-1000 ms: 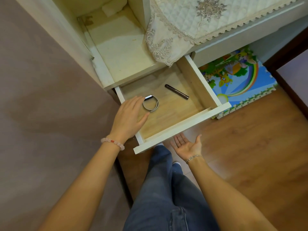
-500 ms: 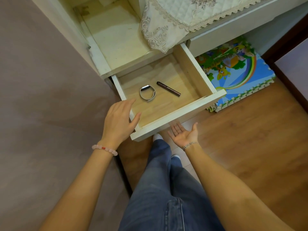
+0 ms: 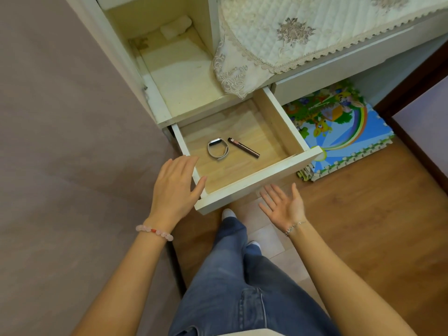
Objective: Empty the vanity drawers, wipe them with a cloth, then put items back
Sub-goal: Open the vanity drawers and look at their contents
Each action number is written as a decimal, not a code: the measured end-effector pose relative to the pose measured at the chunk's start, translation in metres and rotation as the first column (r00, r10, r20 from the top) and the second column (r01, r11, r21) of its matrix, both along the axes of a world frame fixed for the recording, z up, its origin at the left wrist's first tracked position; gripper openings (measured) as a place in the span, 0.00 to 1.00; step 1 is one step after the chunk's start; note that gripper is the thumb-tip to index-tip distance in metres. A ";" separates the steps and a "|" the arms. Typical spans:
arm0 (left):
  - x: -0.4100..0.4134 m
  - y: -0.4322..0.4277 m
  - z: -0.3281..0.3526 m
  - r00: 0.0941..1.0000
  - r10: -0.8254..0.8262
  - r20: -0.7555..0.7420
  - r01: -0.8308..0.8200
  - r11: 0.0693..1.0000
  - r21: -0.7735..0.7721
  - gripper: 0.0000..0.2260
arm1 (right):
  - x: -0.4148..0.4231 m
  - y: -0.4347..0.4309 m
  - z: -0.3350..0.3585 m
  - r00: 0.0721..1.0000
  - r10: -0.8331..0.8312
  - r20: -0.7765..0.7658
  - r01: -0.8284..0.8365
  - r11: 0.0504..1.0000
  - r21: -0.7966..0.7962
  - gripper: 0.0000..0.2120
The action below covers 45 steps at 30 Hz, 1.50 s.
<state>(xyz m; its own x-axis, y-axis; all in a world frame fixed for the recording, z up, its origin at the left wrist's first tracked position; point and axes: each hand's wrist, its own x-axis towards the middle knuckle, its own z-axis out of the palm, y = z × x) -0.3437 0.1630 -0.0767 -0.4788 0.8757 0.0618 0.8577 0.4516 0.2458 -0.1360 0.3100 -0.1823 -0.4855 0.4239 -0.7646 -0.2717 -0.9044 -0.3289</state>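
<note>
Lying in one drawer (image 3: 257, 183): one wristband (image 3: 215, 142), one pen (image 3: 243, 147) (two hands (image 3: 174, 187) (image 3: 284, 207) nearby)

**No readable text in view**

Nothing here can be read — no words, numbers, brand marks or signs. The foam play mat (image 3: 344, 132) carries only cartoon pictures and a rainbow. The wristband (image 3: 216, 141) and pen (image 3: 244, 148) in the open drawer (image 3: 257, 180) show no legible marking.
</note>
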 end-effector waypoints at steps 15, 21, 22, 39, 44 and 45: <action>0.002 0.036 0.011 0.999 0.030 -0.020 -0.028 0.995 0.094 0.21 | -0.028 0.065 0.075 0.616 -0.080 0.784 -0.782 -0.180 0.596 0.25; -0.009 0.043 -0.002 0.996 0.094 0.001 -0.094 0.994 0.054 0.20 | -0.061 0.081 0.068 0.540 -0.070 0.839 -0.799 -0.355 0.485 0.25; -0.011 0.044 -0.004 0.994 0.105 0.005 -0.105 0.993 0.054 0.20 | -0.066 0.084 0.067 0.531 -0.068 0.845 -0.798 -0.377 0.471 0.26; -0.031 0.090 -0.014 0.996 0.085 0.041 -0.087 0.995 0.046 0.19 | -0.098 0.141 0.067 0.477 -0.108 0.872 -0.803 -0.457 0.382 0.25; -0.029 0.101 -0.009 0.989 0.150 -0.002 -0.150 0.988 0.036 0.19 | -0.095 0.165 0.072 0.487 -0.106 0.867 -0.778 -0.502 0.377 0.25; -0.027 0.103 -0.009 0.985 0.170 -0.007 -0.170 0.985 0.031 0.19 | -0.095 0.170 0.072 0.488 -0.096 0.867 -0.769 -0.517 0.375 0.25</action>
